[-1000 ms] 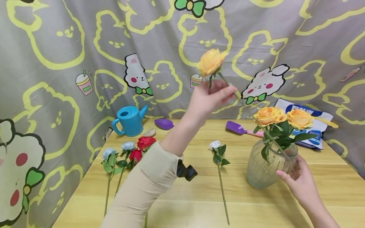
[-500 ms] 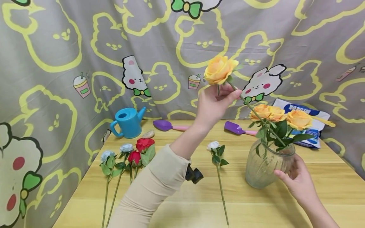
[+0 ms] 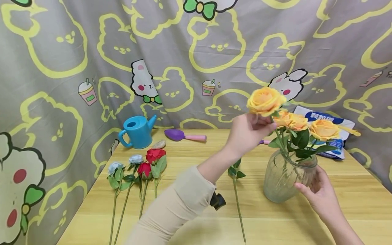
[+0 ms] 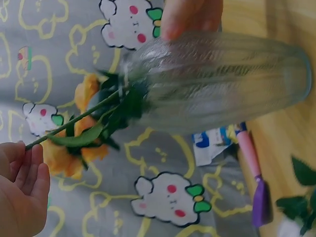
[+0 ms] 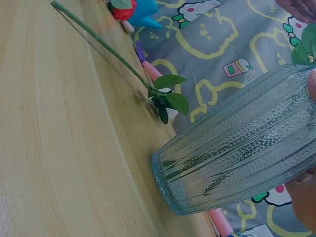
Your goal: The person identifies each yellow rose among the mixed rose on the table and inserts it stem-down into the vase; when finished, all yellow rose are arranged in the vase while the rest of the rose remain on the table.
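My left hand (image 3: 249,131) pinches the stem of a yellow-orange rose (image 3: 265,101) just under its bloom, above and left of the ribbed clear glass vase (image 3: 288,180). In the left wrist view, the pinched stem (image 4: 74,120) runs down to the vase mouth. Several yellow-orange roses (image 3: 324,129) with green leaves stand in the vase. My right hand (image 3: 321,194) holds the vase by its right side, thumb in front; the other fingers are partly hidden behind the glass. Stem ends show through the vase wall (image 5: 237,143) in the right wrist view.
A white rose (image 5: 170,112) lies mid-table, its bloom hidden by my left arm in the head view. Pale blue roses (image 3: 115,168) and red roses (image 3: 155,156) lie left. Behind are a blue watering can (image 3: 138,132), a stone (image 3: 159,144), a purple scoop (image 3: 174,135) and a bag (image 3: 344,122).
My left hand has moved right and down with the rose, bringing its stem into the vase mouth. My right hand stays on the vase, which has hardly moved.
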Demonstrator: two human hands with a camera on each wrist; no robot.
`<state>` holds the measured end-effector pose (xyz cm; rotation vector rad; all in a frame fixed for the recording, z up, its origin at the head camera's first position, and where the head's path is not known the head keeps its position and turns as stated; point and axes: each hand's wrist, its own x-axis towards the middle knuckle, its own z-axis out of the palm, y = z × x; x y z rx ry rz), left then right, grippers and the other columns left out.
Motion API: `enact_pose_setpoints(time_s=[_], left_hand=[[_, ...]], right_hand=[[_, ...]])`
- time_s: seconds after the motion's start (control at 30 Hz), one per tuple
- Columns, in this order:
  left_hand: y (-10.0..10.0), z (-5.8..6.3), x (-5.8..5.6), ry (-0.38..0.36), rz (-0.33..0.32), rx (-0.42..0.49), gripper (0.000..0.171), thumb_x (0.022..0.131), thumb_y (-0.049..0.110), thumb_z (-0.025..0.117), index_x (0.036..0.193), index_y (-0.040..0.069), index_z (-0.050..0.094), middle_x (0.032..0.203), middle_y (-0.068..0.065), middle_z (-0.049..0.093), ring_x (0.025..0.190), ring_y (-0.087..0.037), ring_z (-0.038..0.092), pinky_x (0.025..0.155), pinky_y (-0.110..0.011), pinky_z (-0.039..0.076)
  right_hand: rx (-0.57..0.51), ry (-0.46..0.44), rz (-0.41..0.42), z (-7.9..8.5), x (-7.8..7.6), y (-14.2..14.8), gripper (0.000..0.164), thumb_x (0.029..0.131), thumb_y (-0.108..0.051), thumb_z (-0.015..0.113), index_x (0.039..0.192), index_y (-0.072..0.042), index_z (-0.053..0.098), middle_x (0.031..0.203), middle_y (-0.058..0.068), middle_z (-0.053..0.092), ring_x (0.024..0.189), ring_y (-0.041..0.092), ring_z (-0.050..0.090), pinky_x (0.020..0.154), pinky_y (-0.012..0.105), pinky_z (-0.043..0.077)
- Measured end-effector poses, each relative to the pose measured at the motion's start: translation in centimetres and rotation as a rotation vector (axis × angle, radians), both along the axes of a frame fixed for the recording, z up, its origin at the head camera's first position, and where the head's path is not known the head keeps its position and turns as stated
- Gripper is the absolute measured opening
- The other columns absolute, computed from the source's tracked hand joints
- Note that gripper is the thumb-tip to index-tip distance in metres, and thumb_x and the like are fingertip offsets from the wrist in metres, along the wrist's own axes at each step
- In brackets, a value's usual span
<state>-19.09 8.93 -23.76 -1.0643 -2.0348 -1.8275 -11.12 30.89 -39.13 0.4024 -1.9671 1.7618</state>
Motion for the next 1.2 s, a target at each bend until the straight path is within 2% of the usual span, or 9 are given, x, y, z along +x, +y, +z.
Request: enact_pose_setpoints(time_s=[0.23, 0.4, 0.53, 0.67, 0.8, 0.9, 1.0, 1.2], left_hand=[[2.3, -2.4, 0.4, 0.019, 0.026, -0.146, 0.009, 0.078, 0.011, 0.071, 0.084, 0.004, 0.067, 0.077, -0.003, 0.069, 0.064, 0.012, 0.055, 0.061, -0.008, 0.046], [3.2, -3.8, 0.2, -0.043, 0.044, -0.231, 0.014, 0.078, 0.014, 0.071, 0.09, 0.008, 0.068, 0.079, 0.001, 0.069, 0.064, 0.013, 0.054, 0.061, -0.006, 0.044], [3.7, -4.8, 0.1, -0.131, 0.067, -0.246, 0.017, 0.077, 0.018, 0.071, 0.092, 0.01, 0.069, 0.079, 0.003, 0.069, 0.063, 0.012, 0.053, 0.059, -0.007, 0.044], [3.9, -5.5, 0.1, -0.198, 0.086, -0.22, 0.016, 0.076, 0.019, 0.072, 0.09, 0.011, 0.07, 0.076, 0.004, 0.069, 0.061, 0.012, 0.053, 0.058, -0.008, 0.045], [3.7, -5.6, 0.2, -0.252, 0.087, -0.139, 0.023, 0.075, 0.012, 0.074, 0.097, 0.008, 0.07, 0.078, 0.001, 0.069, 0.063, 0.009, 0.056, 0.058, -0.01, 0.047], [3.1, -5.3, 0.2, -0.286, 0.058, -0.05, 0.026, 0.074, 0.004, 0.073, 0.099, 0.002, 0.068, 0.082, -0.004, 0.069, 0.066, 0.005, 0.059, 0.061, -0.012, 0.049], [2.2, -4.9, 0.0, -0.291, 0.014, 0.017, 0.023, 0.075, -0.001, 0.07, 0.098, -0.003, 0.067, 0.087, -0.009, 0.068, 0.069, 0.001, 0.061, 0.064, -0.015, 0.05], [0.7, -4.3, -0.4, -0.311, -0.046, 0.071, 0.018, 0.077, 0.006, 0.07, 0.095, 0.0, 0.068, 0.087, -0.006, 0.069, 0.073, -0.001, 0.063, 0.067, -0.019, 0.051]], right_hand=[[-0.003, -0.005, -0.003, -0.2, 0.0, 0.0, 0.073, 0.076, 0.022, 0.055, 0.137, -0.006, 0.028, 0.125, -0.005, 0.042, 0.112, 0.001, 0.042, 0.087, 0.006, 0.034], [-0.019, -0.002, 0.005, -0.2, 0.1, -0.1, 0.073, 0.076, 0.022, 0.055, 0.138, -0.005, 0.027, 0.126, -0.004, 0.042, 0.114, 0.002, 0.041, 0.088, 0.007, 0.034], [-0.026, 0.005, 0.009, -0.2, 0.2, -0.2, 0.073, 0.076, 0.022, 0.055, 0.138, -0.005, 0.027, 0.126, -0.004, 0.042, 0.113, 0.001, 0.042, 0.088, 0.007, 0.034], [-0.018, 0.007, 0.007, -0.2, 0.2, -0.3, 0.073, 0.076, 0.022, 0.055, 0.138, -0.005, 0.026, 0.126, -0.005, 0.041, 0.113, 0.001, 0.041, 0.088, 0.006, 0.034], [-0.004, 0.001, 0.004, -0.2, 0.3, -0.3, 0.073, 0.076, 0.021, 0.055, 0.138, -0.005, 0.026, 0.126, -0.005, 0.041, 0.113, 0.0, 0.042, 0.088, 0.006, 0.033], [0.0, -0.003, 0.002, -0.2, 0.3, -0.3, 0.073, 0.076, 0.021, 0.055, 0.138, -0.005, 0.026, 0.126, -0.005, 0.041, 0.113, 0.0, 0.042, 0.088, 0.006, 0.033], [0.001, -0.003, 0.004, -0.2, 0.2, -0.2, 0.073, 0.076, 0.021, 0.055, 0.138, -0.005, 0.026, 0.126, -0.005, 0.041, 0.114, 0.0, 0.041, 0.089, 0.006, 0.033], [0.012, -0.002, -0.003, 0.0, 0.1, 0.1, 0.074, 0.077, 0.021, 0.055, 0.139, -0.005, 0.025, 0.126, -0.004, 0.04, 0.114, 0.0, 0.041, 0.089, 0.006, 0.033]])
